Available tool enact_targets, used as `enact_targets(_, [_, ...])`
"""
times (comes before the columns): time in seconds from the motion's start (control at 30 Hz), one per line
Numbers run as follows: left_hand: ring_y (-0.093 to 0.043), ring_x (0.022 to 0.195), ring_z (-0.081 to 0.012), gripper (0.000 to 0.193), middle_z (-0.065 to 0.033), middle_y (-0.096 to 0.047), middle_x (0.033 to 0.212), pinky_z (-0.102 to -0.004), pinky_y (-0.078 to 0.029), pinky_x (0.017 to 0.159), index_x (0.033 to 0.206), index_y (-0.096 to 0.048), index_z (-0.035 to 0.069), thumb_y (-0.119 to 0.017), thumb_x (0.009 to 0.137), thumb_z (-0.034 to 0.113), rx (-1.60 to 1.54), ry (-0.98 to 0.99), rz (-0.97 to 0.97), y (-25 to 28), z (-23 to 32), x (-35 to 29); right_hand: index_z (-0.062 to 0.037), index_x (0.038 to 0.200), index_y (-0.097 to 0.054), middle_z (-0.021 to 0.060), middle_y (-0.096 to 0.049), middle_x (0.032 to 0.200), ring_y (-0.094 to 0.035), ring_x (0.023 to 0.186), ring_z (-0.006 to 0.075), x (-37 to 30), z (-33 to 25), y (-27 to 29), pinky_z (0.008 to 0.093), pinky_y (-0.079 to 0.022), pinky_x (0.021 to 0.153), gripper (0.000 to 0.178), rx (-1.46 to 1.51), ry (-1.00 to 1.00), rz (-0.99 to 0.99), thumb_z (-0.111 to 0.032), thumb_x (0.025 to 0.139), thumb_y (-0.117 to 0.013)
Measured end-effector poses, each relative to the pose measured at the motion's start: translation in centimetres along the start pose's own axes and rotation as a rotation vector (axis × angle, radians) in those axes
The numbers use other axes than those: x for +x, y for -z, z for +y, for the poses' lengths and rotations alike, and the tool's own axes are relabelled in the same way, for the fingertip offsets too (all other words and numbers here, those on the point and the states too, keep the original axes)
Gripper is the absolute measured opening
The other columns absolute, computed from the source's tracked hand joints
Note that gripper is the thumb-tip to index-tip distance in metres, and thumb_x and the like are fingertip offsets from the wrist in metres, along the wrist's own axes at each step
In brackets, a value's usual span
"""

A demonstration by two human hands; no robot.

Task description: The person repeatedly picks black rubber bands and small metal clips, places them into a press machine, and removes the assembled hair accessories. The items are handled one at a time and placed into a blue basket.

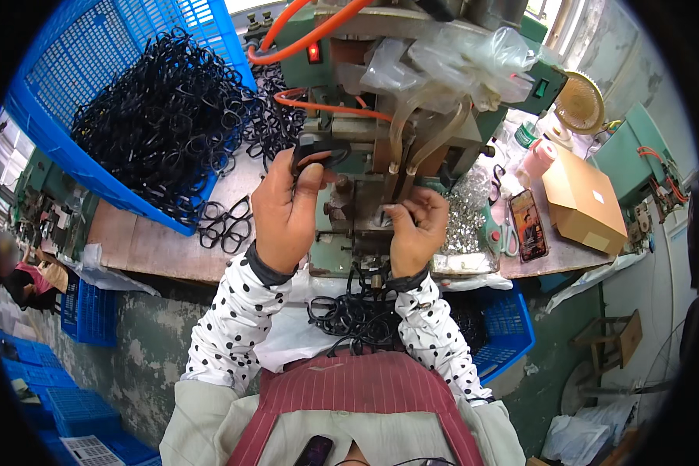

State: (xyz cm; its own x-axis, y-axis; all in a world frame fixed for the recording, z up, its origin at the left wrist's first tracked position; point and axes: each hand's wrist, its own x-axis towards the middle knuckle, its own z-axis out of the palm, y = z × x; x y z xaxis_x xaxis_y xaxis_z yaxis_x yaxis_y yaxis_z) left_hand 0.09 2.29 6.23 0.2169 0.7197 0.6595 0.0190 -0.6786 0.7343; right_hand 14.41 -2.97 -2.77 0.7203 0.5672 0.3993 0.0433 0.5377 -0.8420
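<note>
A tangle of black frames point(353, 314) already sits in my lap, so one more could slide off onto the floor. My right hand point(416, 227) pinches something small at the green machine point(365, 116), close enough to get nipped. My left hand point(285, 210) grips a black eyeglass frame point(320, 149) that could snag the orange hose point(318, 105).

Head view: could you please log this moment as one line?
left hand: holds black eyeglass frame at green machine | right hand: pinches small part, too small to tell | blue crate: black frames heaped
</note>
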Motion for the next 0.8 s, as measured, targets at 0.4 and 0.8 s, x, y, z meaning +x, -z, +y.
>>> enact_targets(0.4, [-0.063,0.105,-0.0266,0.050,-0.0129,-0.065,0.117,-0.0449,-0.048,0.093,0.119,-0.060,0.004,-0.061,0.070,-0.002,0.058,-0.670,-0.451,-2.3,-1.6,-5.4,0.0033,0.114,-0.055,0.0113,-0.065,0.100,-0.065,0.091,0.0181,2.7,-1.4,2.6,0.0302,-0.053,0.079,0.041,-0.309,0.071,-0.207,0.004,0.076,-0.071])
enact_targets(0.8, [-0.058,0.111,-0.0328,0.053,-0.0153,-0.057,0.131,-0.0484,-0.045,0.099,0.129,-0.054,0.002,-0.055,0.076,0.000,-0.002,-0.673,-0.711,-3.7,-3.9,-5.5,-0.0069,0.094,-0.066,0.0150,-0.068,0.089,-0.065,0.081,0.0349,5.3,-0.6,18.5,0.0439,-0.051,0.069,0.027,-1.521,0.043,-0.333,-0.026,0.077,-0.074])
